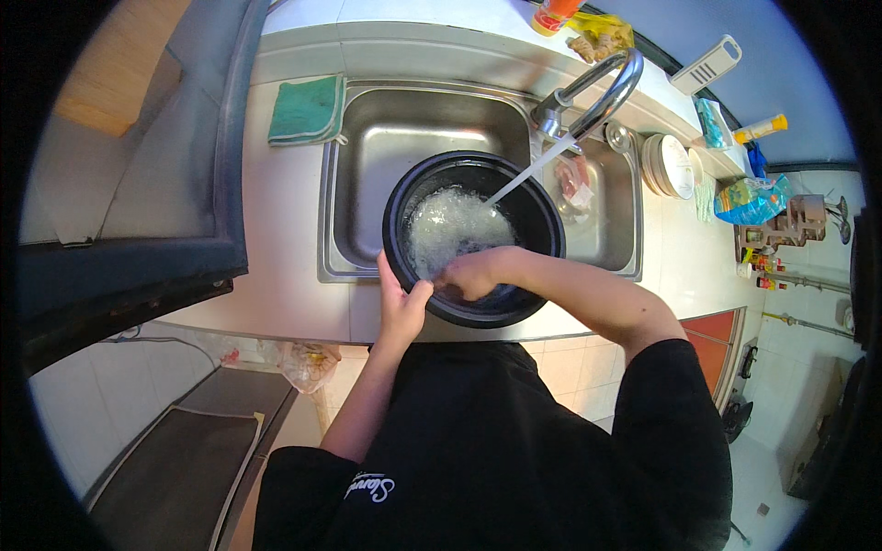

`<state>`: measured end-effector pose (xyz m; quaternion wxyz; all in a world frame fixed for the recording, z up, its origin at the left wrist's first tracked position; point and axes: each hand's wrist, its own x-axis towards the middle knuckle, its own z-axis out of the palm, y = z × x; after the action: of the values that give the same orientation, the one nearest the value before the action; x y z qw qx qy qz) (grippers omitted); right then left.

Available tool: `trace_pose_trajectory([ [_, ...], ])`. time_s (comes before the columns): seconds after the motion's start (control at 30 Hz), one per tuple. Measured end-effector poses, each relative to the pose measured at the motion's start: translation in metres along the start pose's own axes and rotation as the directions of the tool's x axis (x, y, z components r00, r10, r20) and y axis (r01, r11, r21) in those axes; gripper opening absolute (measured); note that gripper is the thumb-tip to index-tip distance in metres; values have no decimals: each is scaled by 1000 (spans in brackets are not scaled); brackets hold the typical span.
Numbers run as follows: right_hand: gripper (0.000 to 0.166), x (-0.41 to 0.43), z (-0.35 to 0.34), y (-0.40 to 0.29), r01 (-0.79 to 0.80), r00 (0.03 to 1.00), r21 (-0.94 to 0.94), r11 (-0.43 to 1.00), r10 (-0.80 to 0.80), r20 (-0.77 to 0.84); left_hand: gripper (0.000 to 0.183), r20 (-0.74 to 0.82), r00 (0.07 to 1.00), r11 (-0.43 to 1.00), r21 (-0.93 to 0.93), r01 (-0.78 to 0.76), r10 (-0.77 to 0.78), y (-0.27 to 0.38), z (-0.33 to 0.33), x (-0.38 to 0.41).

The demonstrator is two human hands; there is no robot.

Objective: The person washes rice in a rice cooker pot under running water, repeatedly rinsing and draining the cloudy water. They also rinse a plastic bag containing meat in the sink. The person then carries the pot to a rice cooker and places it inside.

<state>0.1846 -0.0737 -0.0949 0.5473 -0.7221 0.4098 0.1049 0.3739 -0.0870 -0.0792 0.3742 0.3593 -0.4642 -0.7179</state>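
Observation:
A round black pot (541, 268) rests over the front of the stainless-steel sink and its divider. Water (529, 172) streams from the chrome tap (620, 89) into it, and pale, bubbling water (455, 224) fills its bottom. My left hand (402, 306) grips the pot's rim at the near left, thumb over the edge. Inside the pot, near that same side, my right hand (479, 272) is bent down with its fingers at the water. Its fingertips are blurred and partly hidden, so whether they hold anything is unclear.
The larger sink basin (362, 172) lies left and behind; the smaller basin (610, 234) at right contains a plastic bag of what looks like meat (573, 182). A folded green cloth (304, 111) lies by the left rim. Stacked dishes (668, 165) stand right, ginger (596, 47) on the ledge.

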Motion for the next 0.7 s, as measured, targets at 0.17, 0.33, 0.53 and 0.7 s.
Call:
trace_pose_trajectory([
  [0.17,43,-32,-2,73,-406,899,-291,866,436,41,65,54,998,999,10,30,-31,15,2,-4],
  [0.33,48,-5,-37,24,-580,756,-92,810,492,-431,66,61,997,999,-8,42,-42,14,-1,-4],
  [0.53,45,14,-1,-4,-97,923,-84,992,58,-380,64,37,999,1000,12,20,-21,2,-1,0],
  [0.7,40,-38,1,-5,-155,987,85,984,158,-30,67,21,997,997,13,76,-77,6,-1,-1],
])
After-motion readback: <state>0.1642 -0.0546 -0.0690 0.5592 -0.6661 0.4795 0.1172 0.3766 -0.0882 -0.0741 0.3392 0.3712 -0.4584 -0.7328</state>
